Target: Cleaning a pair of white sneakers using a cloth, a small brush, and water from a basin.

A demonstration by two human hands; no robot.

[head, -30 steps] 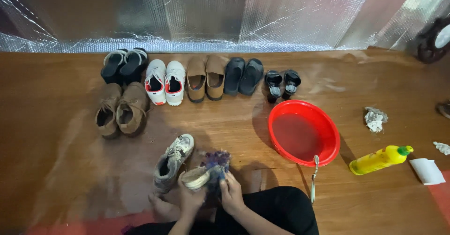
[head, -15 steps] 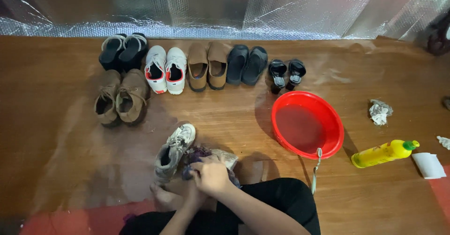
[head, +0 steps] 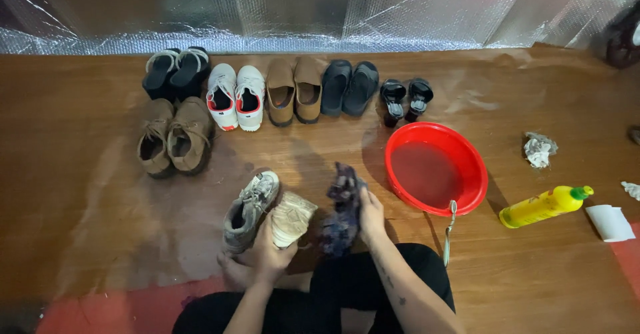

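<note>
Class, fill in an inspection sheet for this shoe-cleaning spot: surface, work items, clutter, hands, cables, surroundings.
Surface: wooden floor, damp patches.
Work items: worn sneaker sole up, its mate beside it; dark rag; red basin holding water.
Clutter: yellow bottle, crumpled tissue, row of shoes.
Hands: left hand grips the sneaker; right hand holds the rag.
Cables: nothing seen.
Surroundings: foil sheeting behind.

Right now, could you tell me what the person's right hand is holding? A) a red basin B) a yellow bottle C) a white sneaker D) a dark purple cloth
D: the right hand grips a dark purple cloth, lifted beside the shoe that the left hand holds sole up.
</note>
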